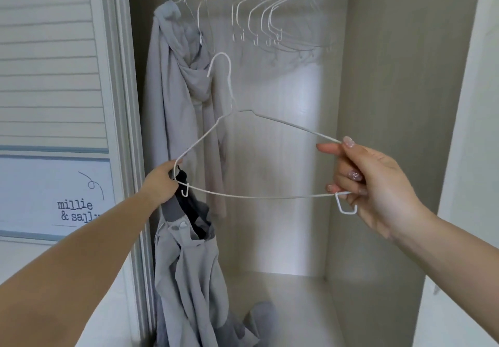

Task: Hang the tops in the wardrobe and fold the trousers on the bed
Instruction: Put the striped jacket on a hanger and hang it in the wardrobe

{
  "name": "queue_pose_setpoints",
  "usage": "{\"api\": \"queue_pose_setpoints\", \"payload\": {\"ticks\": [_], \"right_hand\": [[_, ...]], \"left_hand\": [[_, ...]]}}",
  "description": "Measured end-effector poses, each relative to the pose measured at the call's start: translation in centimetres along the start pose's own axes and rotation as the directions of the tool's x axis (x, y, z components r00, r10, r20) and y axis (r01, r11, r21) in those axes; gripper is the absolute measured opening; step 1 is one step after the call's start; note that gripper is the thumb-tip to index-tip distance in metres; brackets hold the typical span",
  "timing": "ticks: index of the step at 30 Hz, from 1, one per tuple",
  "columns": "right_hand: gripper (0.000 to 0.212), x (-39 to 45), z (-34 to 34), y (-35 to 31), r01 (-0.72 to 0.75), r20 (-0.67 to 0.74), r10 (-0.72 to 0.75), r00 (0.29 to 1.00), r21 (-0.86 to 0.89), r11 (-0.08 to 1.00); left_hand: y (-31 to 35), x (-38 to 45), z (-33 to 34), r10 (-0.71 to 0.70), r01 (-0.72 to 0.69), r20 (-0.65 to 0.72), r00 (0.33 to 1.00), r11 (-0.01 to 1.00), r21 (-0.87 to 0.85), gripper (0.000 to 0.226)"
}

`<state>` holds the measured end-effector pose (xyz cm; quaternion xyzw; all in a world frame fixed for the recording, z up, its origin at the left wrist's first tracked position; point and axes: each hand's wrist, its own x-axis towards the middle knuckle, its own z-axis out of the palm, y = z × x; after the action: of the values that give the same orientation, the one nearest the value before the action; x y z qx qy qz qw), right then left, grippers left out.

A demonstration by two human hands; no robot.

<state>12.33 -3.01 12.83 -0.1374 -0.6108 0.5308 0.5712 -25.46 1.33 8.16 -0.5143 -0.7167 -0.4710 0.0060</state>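
The left hand grips the left end of the white wire hanger together with the collar of the grey top. The right hand pinches the right end. The hanger's long axis runs level between both hands; the top hangs below the left end, in front of the wardrobe's left edge.

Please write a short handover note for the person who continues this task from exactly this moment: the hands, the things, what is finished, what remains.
Left hand: grips the left end of the white wire hanger together with the collar of a grey jacket, which hangs below.
Right hand: pinches the hanger's right end.
Done: one grey hooded top hangs on the rail, beside empty hangers.
Left: put the jacket on the hanger, hook it on the rail. Trousers and bed are not in view.
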Motion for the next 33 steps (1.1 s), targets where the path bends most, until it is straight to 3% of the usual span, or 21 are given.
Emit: {"api": "queue_pose_setpoints", "payload": {"ticks": [9,15,19,22,26,28,29,30,32,33], "right_hand": [[0.034,0.8,-1.8,1.6,0.011,-0.024,-0.012,1.0,-0.068,0.998],[0.033,0.8,-2.4,4.1,-0.003,-0.021,-0.001,1.0,-0.187,0.982],[0.038,0.8,-2.1,6.0,-0.008,-0.042,-0.003,0.999,-0.26,0.966],[0.032,1.0,-2.4,6.3,-0.014,-0.055,-0.001,0.998,-0.261,0.965],[0.027,1.3,-2.6,6.4,-0.005,-0.027,-0.004,1.0,-0.336,0.942],[0.018,1.2,-2.7,6.1,0.13,0.01,-0.151,0.988,-0.568,0.813],[0.017,1.1,-3.0,5.8,0.252,0.076,-0.291,0.954,-0.731,0.634],[0.022,0.9,-3.4,5.6,0.361,0.186,-0.423,0.887,-0.851,0.382],[0.03,0.5,-3.7,5.1,0.497,0.457,-0.536,0.71,-0.864,-0.079],[0.031,0.2,-3.4,4.9,0.562,0.574,-0.524,0.629,-0.802,-0.204]], "left_hand": [[2.4,0.5,1.3,0.078,-0.074,0.032,0.996,0.991,-0.113,0.047],[7.2,-1.6,3.3,0.221,-0.207,0.046,0.974,0.955,-0.211,0.043],[9.6,-2.3,3.8,0.193,-0.151,0.071,0.979,0.908,-0.392,0.037],[10.0,-2.3,3.7,0.167,-0.099,0.089,0.982,0.855,-0.51,0.018],[9.7,-2.5,4.5,0.142,-0.113,0.021,0.99,0.859,-0.499,0.018],[9.4,-2.5,4.9,0.101,-0.085,0.004,0.995,0.852,-0.517,0.015],[9.3,-2.4,5.1,0.088,-0.074,0.001,0.996,0.847,-0.527,0.015],[9.2,-2.4,5.2,0.073,-0.064,-0.003,0.997,0.846,-0.529,0.016],[9.1,-2.0,5.2,0.028,-0.035,-0.022,0.999,0.845,-0.534,0.015],[9.1,-1.8,5.2,0.004,-0.021,-0.033,0.999,0.844,-0.535,0.015]]}}
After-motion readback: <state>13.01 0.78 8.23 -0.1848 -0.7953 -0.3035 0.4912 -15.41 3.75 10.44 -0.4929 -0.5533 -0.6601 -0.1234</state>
